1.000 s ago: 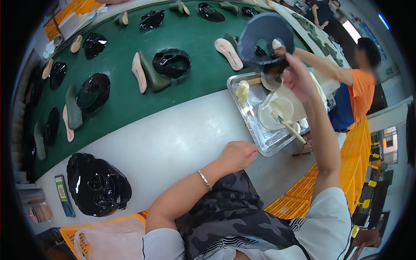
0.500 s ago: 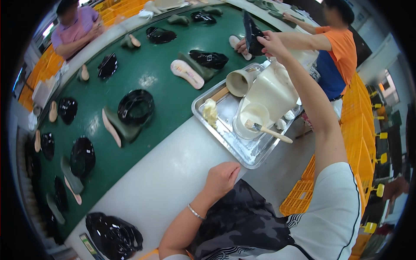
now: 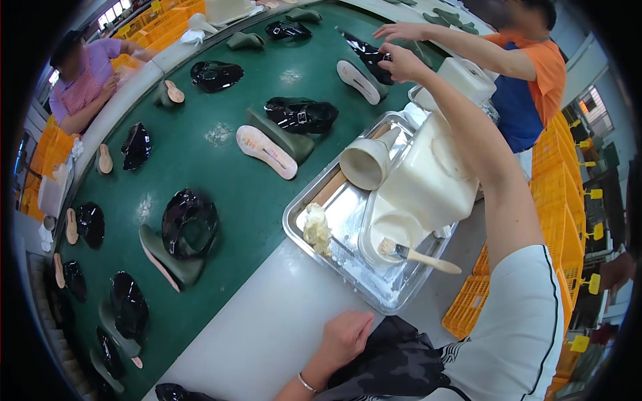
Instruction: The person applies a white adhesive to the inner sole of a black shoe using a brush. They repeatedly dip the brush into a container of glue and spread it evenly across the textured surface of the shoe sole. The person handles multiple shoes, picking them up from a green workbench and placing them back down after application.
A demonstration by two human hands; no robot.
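Observation:
My right hand (image 3: 405, 65) reaches far across to a glossy black shoe upper (image 3: 364, 52) on the green belt (image 3: 221, 134). Its thumb and fingers are apart at the upper's near end; whether they still touch it I cannot tell. Beside that upper lies a shoe last with a pale insole (image 3: 359, 81). My left hand (image 3: 344, 337) rests as a loose fist at the white table edge (image 3: 267, 301), with nothing visible in it. Near it, a metal tray (image 3: 391, 294) holds a cream-coloured container (image 3: 428, 174), a cup (image 3: 364, 164) and a brush (image 3: 428, 259) lying across a white pot.
A co-worker in orange (image 3: 545, 73) stretches a hand (image 3: 398, 31) just beyond my right hand. Another person in purple (image 3: 83, 87) is across the belt. Several black uppers and green lasts lie along the belt. Yellow crates (image 3: 558, 180) stand at the right.
The black upper, earlier raised in my right hand, is now down on the belt beside the last. The co-worker's hand has moved above it. My view has shifted; tray and shoes appear lower.

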